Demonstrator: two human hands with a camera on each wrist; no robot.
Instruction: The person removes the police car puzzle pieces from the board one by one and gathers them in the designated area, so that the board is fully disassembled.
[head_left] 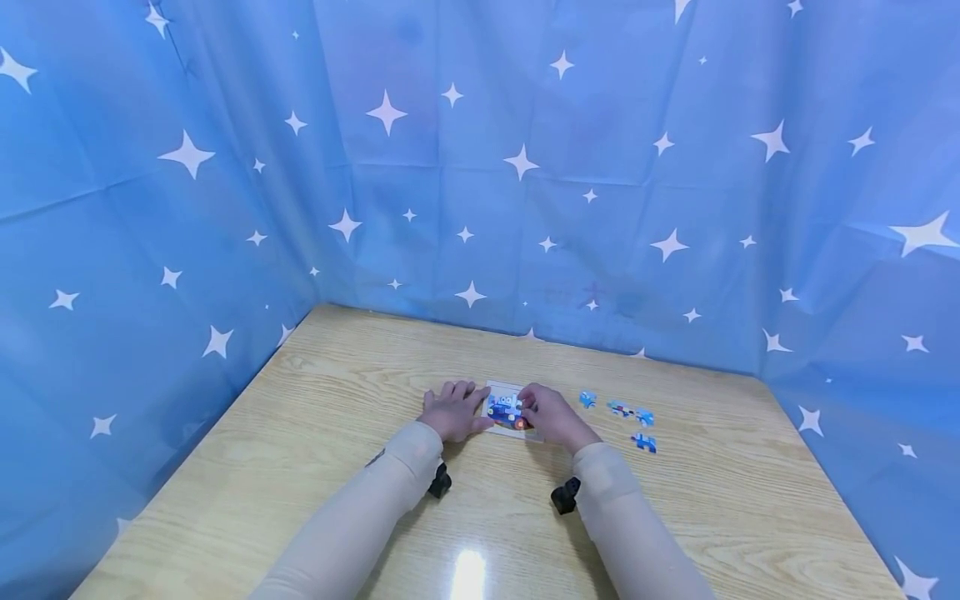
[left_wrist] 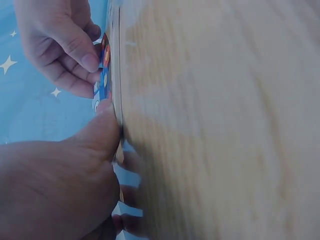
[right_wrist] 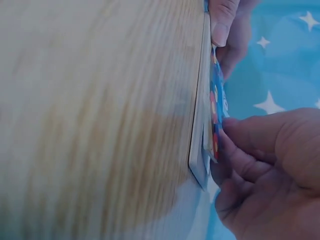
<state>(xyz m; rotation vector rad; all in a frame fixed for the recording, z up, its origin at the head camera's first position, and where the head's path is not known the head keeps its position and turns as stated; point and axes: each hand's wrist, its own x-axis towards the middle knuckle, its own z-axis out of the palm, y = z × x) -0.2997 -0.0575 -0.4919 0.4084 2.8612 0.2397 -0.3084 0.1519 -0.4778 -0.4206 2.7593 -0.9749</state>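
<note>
A small white-edged puzzle board lies on the table, with a blue cartoon vehicle picture of joined jigsaw pieces on it. My left hand is spread at the board's left side, its thumb pressing on the near left edge. At the right side, my right hand pinches a jigsaw piece between thumb and curled fingers, right over the picture. That piece is coloured red and blue and mostly hidden by the fingers. In the right wrist view it tilts slightly up from the board.
Several loose blue jigsaw pieces lie to the right of my right hand, among them one near the board and one closest to me. A wooden table carries everything. Blue star-patterned curtains stand behind and at both sides.
</note>
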